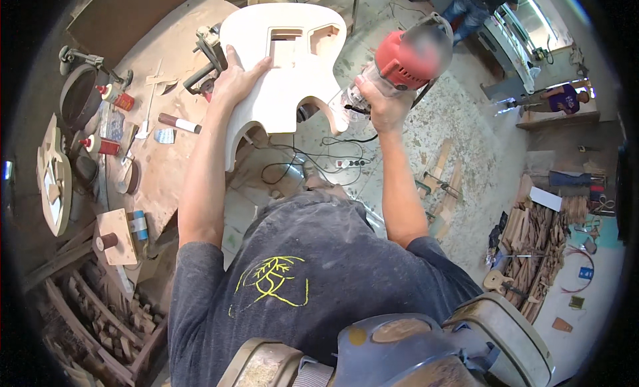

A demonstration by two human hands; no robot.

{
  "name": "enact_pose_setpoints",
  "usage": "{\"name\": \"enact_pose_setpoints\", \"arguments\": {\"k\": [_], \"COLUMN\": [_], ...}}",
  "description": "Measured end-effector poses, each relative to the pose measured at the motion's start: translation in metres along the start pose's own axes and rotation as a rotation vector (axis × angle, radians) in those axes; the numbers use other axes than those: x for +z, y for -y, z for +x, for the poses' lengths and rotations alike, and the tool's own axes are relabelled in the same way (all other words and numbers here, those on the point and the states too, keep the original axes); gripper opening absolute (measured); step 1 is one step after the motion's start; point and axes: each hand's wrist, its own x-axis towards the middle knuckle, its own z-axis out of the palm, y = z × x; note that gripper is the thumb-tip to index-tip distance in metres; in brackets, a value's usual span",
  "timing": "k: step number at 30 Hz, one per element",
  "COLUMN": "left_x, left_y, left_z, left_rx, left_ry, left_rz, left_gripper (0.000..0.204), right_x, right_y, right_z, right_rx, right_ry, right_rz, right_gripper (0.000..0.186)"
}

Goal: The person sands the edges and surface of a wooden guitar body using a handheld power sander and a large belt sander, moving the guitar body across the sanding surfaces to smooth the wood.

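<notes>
Leftward of guitar body (286, 81), 2 labelled bottles (122, 100)

The curvy wooden guitar body (303, 81) is looking creamy white. The round power tool (399, 57) is showing bright red. The dark grey cloth shirt (373, 274) is showing squiggly yellow lines (271, 280).

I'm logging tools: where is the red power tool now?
In the head view, the red power tool is right of the upper middle, in the right hand, beside the white guitar body.
</notes>
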Motion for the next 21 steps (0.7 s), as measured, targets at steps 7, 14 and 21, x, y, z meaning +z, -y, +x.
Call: {"name": "enact_pose_setpoints", "arguments": {"k": [7,14,21], "left_x": [-0.001,0.001,0.0], "left_y": [0.002,0.0,-0.001], "left_z": [0.0,0.001,-0.001], "left_rx": [-0.022,-0.034,-0.016], "left_ry": [0.039,0.062,0.062], "left_rz": [0.023,0.052,0.044], "left_gripper": [0.132,0.132,0.132], "right_x": [0.022,0.022,0.027], "right_y": [0.006,-0.002,-0.011], "right_z": [0.003,0.011,0.024], "right_rx": [0.022,0.012,-0.019], "right_ry": [-0.079,-0.012,0.027], "right_rz": [0.163,0.133,0.113], "right_gripper": [0.037,0.039,0.04]}}
